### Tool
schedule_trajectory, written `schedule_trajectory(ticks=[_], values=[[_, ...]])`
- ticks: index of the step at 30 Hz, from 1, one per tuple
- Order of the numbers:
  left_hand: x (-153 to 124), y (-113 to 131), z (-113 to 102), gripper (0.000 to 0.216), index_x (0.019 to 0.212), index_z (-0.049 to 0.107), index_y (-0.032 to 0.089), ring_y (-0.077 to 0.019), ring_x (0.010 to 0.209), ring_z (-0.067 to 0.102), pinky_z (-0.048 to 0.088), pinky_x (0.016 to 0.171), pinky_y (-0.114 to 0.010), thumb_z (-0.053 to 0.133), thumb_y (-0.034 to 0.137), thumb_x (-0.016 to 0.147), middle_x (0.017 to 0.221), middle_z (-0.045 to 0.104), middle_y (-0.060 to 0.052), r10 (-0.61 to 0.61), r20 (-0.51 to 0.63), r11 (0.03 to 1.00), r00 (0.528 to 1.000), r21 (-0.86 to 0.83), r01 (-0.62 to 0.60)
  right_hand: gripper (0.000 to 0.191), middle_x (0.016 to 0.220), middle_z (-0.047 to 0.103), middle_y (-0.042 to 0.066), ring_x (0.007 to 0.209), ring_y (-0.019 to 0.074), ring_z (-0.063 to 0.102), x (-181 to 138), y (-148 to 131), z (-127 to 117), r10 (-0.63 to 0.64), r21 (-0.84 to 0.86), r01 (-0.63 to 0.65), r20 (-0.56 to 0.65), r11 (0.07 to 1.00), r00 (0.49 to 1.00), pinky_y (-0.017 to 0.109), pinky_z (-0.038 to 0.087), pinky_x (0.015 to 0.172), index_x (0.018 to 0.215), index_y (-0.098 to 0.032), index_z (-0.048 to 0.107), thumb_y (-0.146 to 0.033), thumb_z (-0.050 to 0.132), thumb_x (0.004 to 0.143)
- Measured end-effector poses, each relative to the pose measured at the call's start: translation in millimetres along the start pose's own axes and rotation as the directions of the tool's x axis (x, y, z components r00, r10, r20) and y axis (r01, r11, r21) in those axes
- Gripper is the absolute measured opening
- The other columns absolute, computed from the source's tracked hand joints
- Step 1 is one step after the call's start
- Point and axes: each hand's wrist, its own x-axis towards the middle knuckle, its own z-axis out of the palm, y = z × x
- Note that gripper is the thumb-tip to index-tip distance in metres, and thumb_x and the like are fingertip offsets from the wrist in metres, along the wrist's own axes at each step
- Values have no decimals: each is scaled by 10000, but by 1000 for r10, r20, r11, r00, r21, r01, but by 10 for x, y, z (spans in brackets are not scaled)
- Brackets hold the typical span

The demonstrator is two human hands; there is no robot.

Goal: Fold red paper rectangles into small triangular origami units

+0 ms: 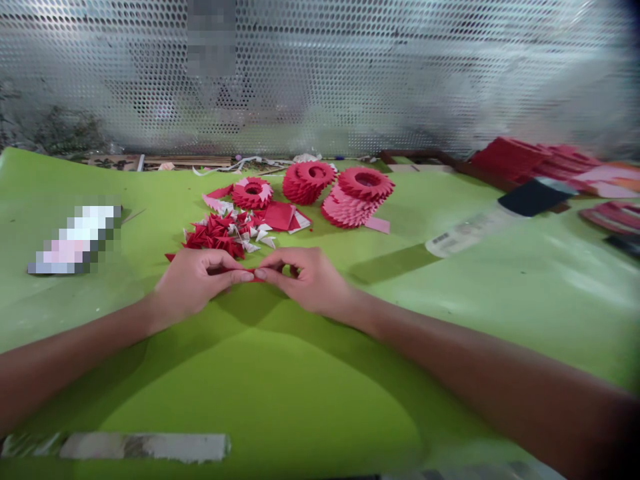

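My left hand [195,283] and my right hand [305,280] meet at the middle of the green table [260,400], fingertips pinched together on a small red paper piece [254,276] pressed against the surface. Only a sliver of that paper shows between the fingers. Just beyond the hands lies a heap of small folded red and white paper triangles [220,237]. Further back stand three ring-shaped stacks of folded red paper: a small ring [253,192], a middle ring [307,180] and a taller pink-and-red ring [357,197]. Flat red paper squares [283,217] lie between the heap and the rings.
A bottle with a dark cap [495,217] lies on its side at the right. Stacks of red and pink paper [540,163] sit at the far right. A perforated metal screen [350,73] closes the back. A pixelated item [75,240] rests at the left.
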Motion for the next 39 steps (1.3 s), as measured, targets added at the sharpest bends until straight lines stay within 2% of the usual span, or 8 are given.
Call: schedule_trajectory(ticks=[6,9,19,32,35,39], values=[[2,32,-16,327,902,788,208,-177,760,692,523,678,-250,767,512,783,888,789,-31,78,-31,992,996,-94,-80,149,796,745,21,656,116,606,-5,-1,-12,3,-49,-6,-46,999,999,217,395,551,900,-168,769,-278,671,918],[6,17,-19,338,965,782,210,-169,759,701,542,690,-250,777,496,786,931,793,-34,83,-63,987,995,-132,-91,161,781,740,17,635,110,585,2,8,-12,-1,-55,-3,-62,998,998,218,383,545,897,-165,773,-280,663,922],[9,-7,-11,266,931,804,214,-149,628,674,509,585,-236,770,448,808,818,791,-31,110,-84,984,990,-131,-121,195,776,744,18,638,119,593,11,25,-10,-11,-65,7,-63,998,998,224,392,560,899,-179,787,-320,657,933],[15,11,-24,241,884,817,219,-154,606,656,491,584,-244,759,437,800,775,785,-29,108,-87,987,990,-105,-117,192,779,742,17,643,120,586,9,22,0,5,-51,-8,-59,999,998,227,395,564,885,-177,780,-321,659,924],[13,21,-23,228,882,818,226,-163,646,673,510,616,-253,759,432,804,806,791,-28,108,-75,989,991,-95,-115,212,742,718,12,595,104,542,11,18,-2,20,-17,-21,-23,1000,1000,223,371,535,883,-168,773,-350,668,914],[6,38,-11,205,869,817,225,-175,675,689,532,643,-265,757,408,799,812,793,-27,124,-57,986,991,-106,-130,252,692,671,-3,555,90,490,13,-11,-11,88,-21,-87,102,996,991,222,322,496,866,-158,757,-395,678,905]])
